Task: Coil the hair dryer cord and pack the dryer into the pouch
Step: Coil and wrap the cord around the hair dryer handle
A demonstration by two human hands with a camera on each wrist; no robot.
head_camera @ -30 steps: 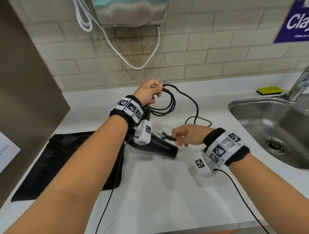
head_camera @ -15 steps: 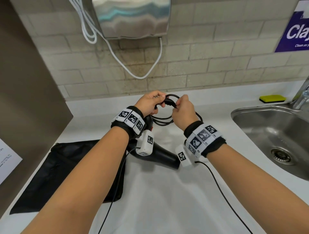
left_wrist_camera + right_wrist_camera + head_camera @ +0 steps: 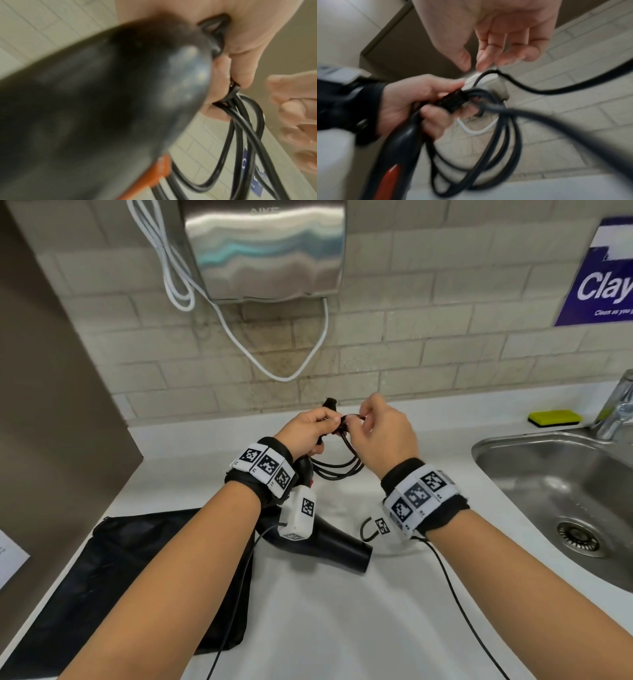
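My left hand grips the handle of the black hair dryer together with the coiled black cord. The dryer's barrel rests on the white counter. In the right wrist view the left hand also clamps the plug against the loops. My right hand hovers just right of the bundle, fingers loosely bent, with nothing between them. The handle's orange switch shows below the left fingers. The black pouch lies flat on the counter at the left, partly under my left forearm.
A steel sink with a faucet is at the right, a yellow-green sponge behind it. A wall hand dryer with a hanging white cable is above. A brown panel bounds the left side.
The right hand carried the plug end up to the left hand, then let go. The left hand now holds plug and coil together, and the loose cord is off the counter.
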